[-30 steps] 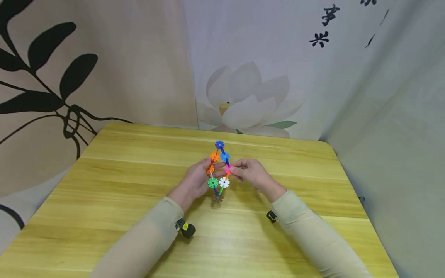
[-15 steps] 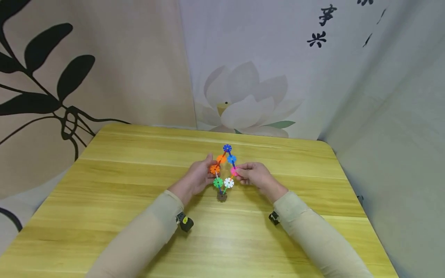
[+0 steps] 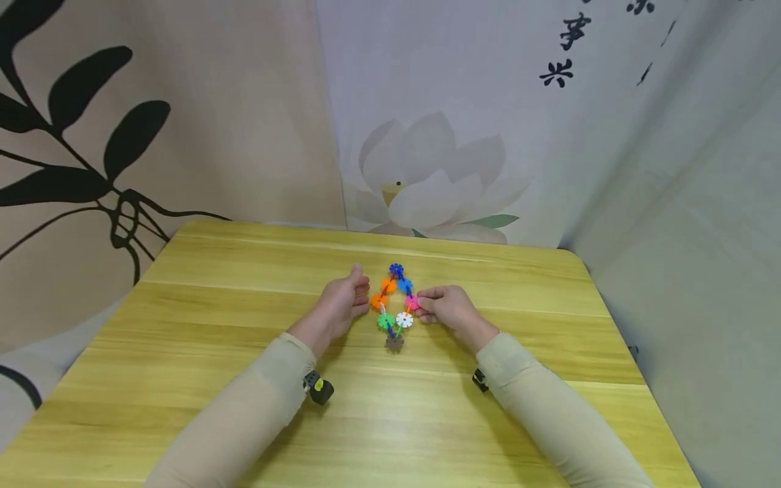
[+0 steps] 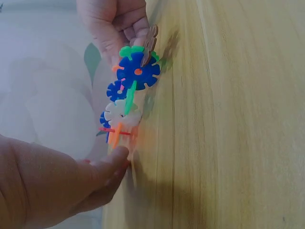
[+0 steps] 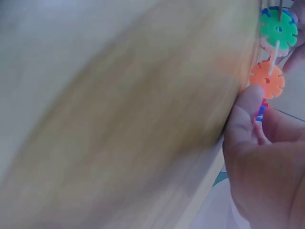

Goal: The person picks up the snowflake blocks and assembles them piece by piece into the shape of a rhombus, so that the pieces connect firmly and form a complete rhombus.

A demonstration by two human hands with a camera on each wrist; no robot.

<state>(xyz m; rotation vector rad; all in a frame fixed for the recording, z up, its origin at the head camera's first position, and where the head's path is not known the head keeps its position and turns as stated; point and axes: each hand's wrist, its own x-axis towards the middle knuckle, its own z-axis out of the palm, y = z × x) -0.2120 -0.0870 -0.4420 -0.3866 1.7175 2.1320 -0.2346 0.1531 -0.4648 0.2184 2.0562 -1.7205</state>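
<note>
A closed ring of notched plastic snowflake discs (image 3: 405, 319), linked edge to edge in blue, orange, pink, white, green and brown, stands over the middle of the table. On its right side my right hand (image 3: 453, 308) pinches the pink disc (image 3: 412, 302) between thumb and fingers. My left hand (image 3: 337, 305) is beside the two orange discs (image 3: 379, 301) with its thumb raised, a small gap between it and the ring in the head view. Seen from the left wrist, the fingertips (image 4: 120, 153) lie close to an orange disc (image 4: 116, 135). The brown disc (image 3: 394, 343) is at the near end.
The wooden table (image 3: 488, 434) runs to a printed curtain (image 3: 427, 81) at the back and a pale curtain (image 3: 689, 169) on the right. Small black wrist cameras (image 3: 318, 388) hang under the sleeves, close over the tabletop.
My left hand has let go of the orange side and drawn off to the left. The ring has shifted slightly right and its top has tipped nearer, with my right hand still pinching the pink disc.
</note>
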